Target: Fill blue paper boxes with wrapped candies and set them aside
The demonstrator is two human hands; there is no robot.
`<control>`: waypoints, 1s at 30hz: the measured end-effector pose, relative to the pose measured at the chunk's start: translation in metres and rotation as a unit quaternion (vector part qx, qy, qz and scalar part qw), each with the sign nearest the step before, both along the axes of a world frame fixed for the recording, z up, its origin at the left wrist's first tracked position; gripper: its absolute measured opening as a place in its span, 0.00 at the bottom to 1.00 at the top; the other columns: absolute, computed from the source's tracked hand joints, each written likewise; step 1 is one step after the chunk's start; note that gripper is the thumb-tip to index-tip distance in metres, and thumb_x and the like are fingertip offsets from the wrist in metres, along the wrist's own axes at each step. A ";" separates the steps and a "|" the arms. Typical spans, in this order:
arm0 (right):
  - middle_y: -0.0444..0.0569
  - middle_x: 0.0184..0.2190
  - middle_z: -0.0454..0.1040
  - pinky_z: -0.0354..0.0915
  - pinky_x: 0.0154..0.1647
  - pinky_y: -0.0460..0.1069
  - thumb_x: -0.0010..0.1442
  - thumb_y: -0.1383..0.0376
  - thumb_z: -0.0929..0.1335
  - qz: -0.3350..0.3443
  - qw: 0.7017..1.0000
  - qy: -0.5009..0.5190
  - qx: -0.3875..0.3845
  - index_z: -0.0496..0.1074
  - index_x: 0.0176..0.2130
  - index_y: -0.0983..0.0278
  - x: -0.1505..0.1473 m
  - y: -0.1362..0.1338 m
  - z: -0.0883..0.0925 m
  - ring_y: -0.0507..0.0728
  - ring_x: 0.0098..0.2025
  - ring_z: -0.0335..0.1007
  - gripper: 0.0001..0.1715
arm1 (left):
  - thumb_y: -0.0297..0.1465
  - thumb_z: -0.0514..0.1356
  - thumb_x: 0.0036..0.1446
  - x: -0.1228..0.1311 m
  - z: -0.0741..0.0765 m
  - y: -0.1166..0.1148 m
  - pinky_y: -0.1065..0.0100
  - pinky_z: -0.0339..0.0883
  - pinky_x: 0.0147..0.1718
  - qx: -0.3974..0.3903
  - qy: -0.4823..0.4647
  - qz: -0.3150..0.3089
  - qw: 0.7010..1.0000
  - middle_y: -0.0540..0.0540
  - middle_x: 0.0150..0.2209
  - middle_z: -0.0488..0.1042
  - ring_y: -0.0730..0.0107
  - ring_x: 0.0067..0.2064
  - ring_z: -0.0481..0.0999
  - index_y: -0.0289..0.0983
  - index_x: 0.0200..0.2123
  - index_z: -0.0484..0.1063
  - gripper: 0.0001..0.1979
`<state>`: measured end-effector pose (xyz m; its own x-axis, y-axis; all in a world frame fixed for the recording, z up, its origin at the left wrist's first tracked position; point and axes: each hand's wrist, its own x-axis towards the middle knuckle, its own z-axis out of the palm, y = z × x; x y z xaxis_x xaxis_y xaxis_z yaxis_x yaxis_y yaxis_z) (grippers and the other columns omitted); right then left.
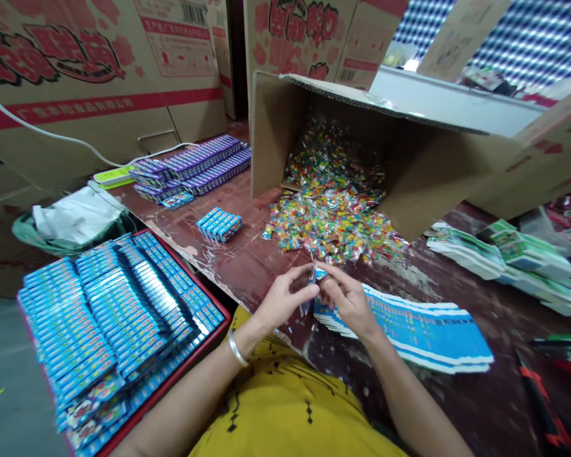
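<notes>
My left hand (pixel 282 298) and my right hand (pixel 346 299) meet over the table's near edge, fingers pinched together on one small blue carton (pixel 313 278) held upright between them. Just behind and right of my hands lies a fanned row of flat blue cartons (pixel 428 333). A heap of small colourful wrapped candies (pixel 335 219) spills from a tipped cardboard box (pixel 438 165) straight ahead. A silver bangle sits on my left wrist.
A red tray (pixel 209 343) packed with filled blue boxes stands low on the left. Several loose blue boxes (pixel 219 225) and stacked purple boxes (pixel 195 168) lie on the worn table. Green flat cartons (pixel 514 257) pile at right. Big printed cartons wall the back.
</notes>
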<state>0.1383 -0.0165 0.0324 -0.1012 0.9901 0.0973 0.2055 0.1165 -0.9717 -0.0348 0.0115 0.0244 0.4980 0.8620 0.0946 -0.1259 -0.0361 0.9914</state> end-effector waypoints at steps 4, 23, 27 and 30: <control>0.40 0.26 0.69 0.61 0.26 0.45 0.60 0.57 0.69 0.079 0.995 -0.058 -0.009 0.67 0.50 0.59 0.005 -0.004 0.015 0.51 0.25 0.65 0.20 | 0.37 0.62 0.57 -0.015 0.005 0.001 0.63 0.64 0.51 -0.055 -0.032 -0.081 0.995 0.40 0.50 0.75 0.57 0.51 0.73 0.35 0.55 0.70 0.24; 0.45 0.32 0.75 0.68 0.34 0.48 0.59 0.59 0.70 -0.182 0.979 0.070 0.056 0.74 0.47 0.61 -0.038 -0.007 -0.012 0.53 0.32 0.71 0.17 | 0.30 0.67 0.52 0.006 0.000 -0.025 0.68 0.72 0.39 -0.052 -0.102 0.238 0.965 0.47 0.39 0.76 0.69 0.38 0.77 0.38 0.50 0.66 0.22; 0.47 0.38 0.76 0.70 0.38 0.48 0.57 0.61 0.71 -0.171 0.977 0.111 0.063 0.71 0.52 0.59 -0.039 -0.003 -0.014 0.54 0.36 0.74 0.22 | 0.31 0.63 0.56 -0.002 0.005 -0.023 0.67 0.71 0.44 -0.018 -0.054 0.173 0.983 0.42 0.50 0.73 0.65 0.46 0.76 0.39 0.56 0.65 0.24; 0.45 0.34 0.75 0.68 0.35 0.47 0.58 0.60 0.70 -0.159 0.981 0.094 0.060 0.71 0.46 0.60 -0.036 -0.005 -0.016 0.53 0.33 0.72 0.15 | 0.31 0.61 0.58 -0.010 0.005 -0.019 0.66 0.70 0.46 -0.029 -0.036 0.099 0.994 0.41 0.51 0.73 0.63 0.47 0.75 0.37 0.55 0.67 0.21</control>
<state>0.1018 -0.0213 0.0163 0.2420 0.9490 0.2019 0.0683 0.1909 -0.9792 -0.0447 -0.0077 0.0296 0.3110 0.9477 0.0717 -0.1921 -0.0112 0.9813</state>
